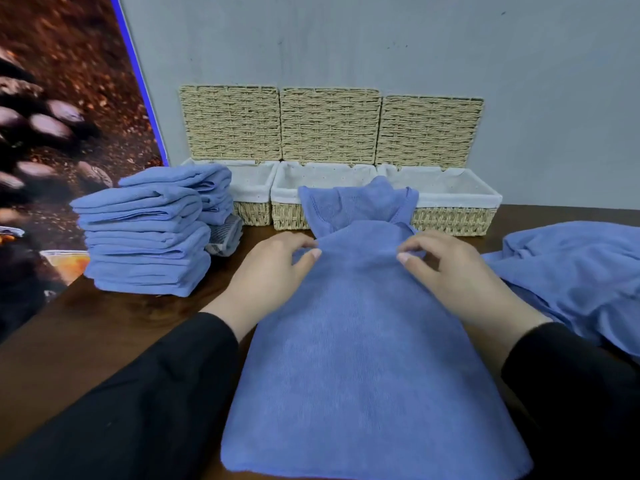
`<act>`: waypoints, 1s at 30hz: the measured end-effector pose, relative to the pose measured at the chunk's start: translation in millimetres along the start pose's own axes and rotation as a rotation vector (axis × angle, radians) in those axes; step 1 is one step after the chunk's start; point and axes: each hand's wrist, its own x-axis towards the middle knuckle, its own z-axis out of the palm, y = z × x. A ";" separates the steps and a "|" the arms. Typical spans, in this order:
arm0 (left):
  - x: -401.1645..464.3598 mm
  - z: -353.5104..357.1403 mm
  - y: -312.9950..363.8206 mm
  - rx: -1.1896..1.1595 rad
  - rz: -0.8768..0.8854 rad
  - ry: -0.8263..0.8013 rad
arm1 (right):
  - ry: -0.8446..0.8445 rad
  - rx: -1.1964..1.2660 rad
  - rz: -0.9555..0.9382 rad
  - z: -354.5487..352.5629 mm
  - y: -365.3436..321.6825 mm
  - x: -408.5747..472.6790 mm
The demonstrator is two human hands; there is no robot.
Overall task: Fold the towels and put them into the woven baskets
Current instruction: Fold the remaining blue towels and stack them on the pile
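A blue towel (367,341) lies spread on the dark wooden table in front of me, its far end bunched and rising against the middle basket. My left hand (273,268) pinches a fold of it on the left of the bunched part. My right hand (450,268) pinches the same fold on the right. Three woven baskets with white cloth liners stand open along the wall: left (252,188), middle (287,199), right (460,199). Their lids lean upright against the wall. I see no towels inside them.
Two stacks of folded blue towels (149,237) sit on the left of the table, before the left basket. A heap of unfolded blue towels (581,271) lies at the right. A picture panel (62,133) stands at the far left.
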 end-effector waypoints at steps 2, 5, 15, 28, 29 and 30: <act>17.2 13.6 -2.6 -0.011 -0.009 0.055 | 0.046 -0.056 0.057 2.0 6.8 27.2; 31.3 30.2 -15.7 0.019 0.009 0.126 | 0.132 -0.156 0.137 3.4 16.9 69.8; 36.7 38.3 -32.6 -0.016 0.014 0.141 | 0.022 -0.305 0.615 8.3 68.7 184.4; 27.8 21.2 -4.0 -0.129 0.254 0.273 | 0.135 0.388 0.213 -9.3 -51.0 47.7; 26.0 24.1 1.5 -0.090 0.313 0.204 | 0.071 0.389 0.205 -2.2 -49.5 30.4; 24.1 29.8 6.4 -0.036 0.364 0.123 | 0.009 0.382 0.182 5.6 -45.3 15.4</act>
